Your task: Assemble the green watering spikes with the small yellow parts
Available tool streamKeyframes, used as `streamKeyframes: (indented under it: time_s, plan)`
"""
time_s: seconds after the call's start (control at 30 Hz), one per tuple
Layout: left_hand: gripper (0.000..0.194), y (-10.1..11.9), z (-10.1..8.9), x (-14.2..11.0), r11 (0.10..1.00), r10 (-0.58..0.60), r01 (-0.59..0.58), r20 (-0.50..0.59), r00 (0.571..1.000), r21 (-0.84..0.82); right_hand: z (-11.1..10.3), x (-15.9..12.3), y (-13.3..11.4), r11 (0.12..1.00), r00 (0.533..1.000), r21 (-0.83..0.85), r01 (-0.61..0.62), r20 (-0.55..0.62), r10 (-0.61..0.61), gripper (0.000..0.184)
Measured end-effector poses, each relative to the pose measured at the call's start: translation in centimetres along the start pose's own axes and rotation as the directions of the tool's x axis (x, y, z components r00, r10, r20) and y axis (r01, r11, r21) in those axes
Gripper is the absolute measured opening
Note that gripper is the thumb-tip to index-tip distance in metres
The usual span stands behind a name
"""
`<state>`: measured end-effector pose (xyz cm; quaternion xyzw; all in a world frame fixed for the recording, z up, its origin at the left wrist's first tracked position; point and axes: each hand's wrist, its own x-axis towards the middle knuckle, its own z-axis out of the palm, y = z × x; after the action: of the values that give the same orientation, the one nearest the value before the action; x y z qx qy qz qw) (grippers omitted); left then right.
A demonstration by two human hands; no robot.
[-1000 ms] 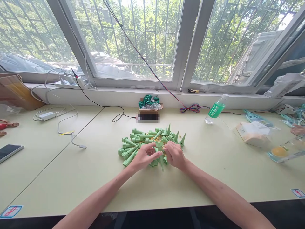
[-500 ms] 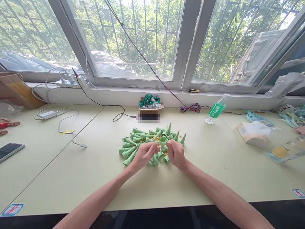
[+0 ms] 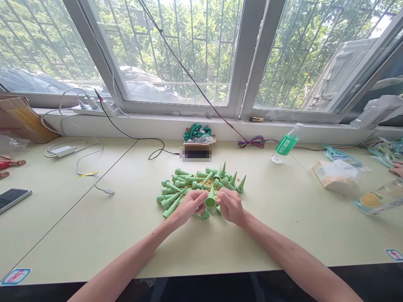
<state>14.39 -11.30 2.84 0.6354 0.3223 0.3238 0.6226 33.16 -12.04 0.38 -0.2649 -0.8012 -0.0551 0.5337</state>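
You had a way in from the worktop's point(image 3: 126, 212) front edge, between your forearms point(image 3: 273, 243); the green cones point(image 3: 171, 209) blocked the middle, and a bottle point(image 3: 285, 144) stood toward the back edge.

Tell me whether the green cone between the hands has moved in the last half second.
Yes: against the table, the green cone has flipped, its open end swinging toward the near edge.

You are in what looks like a shared workroom: your long pale table point(image 3: 267, 251) stands below barred windows point(image 3: 176, 50), with marked stickers point(image 3: 16, 276) along its near edge, piled green spikes point(image 3: 192, 179), a power strip point(image 3: 100, 112) on the sill point(image 3: 157, 133), and another person's hand point(image 3: 398, 168) at right.
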Motion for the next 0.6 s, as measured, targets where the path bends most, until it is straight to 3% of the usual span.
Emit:
streamKeyframes:
  time_s: [0.13, 0.27, 0.47, 0.6]
  plan:
    - [0.037, 0.67, 0.21, -0.22, 0.976, 0.169, -0.158, -0.061, 0.984, 0.153, 0.16, -0.29, 0.33, 0.998, 0.999, -0.025, -0.050, 0.012, 0.051, 0.033]
    - [0.024, 0.84, 0.70, -0.29, 0.869, 0.380, -0.329, -0.071, 0.922, 0.370, 0.38, -0.44, 0.64, 0.995, 0.996, -0.074, -0.071, 0.041, 0.075, 0.038]
    - [0.021, 0.07, 0.80, -0.02, 0.817, 0.452, -0.375, -0.083, 0.888, 0.438, 0.56, -0.26, 0.58, 0.993, 0.994, -0.054, -0.105, 0.013, 0.106, 0.040]
    - [0.022, 0.07, 0.67, 0.06, 0.820, 0.421, -0.328, -0.106, 0.901, 0.468, 0.52, -0.20, 0.54, 0.990, 0.990, -0.013, -0.138, 0.018, 0.138, 0.039]
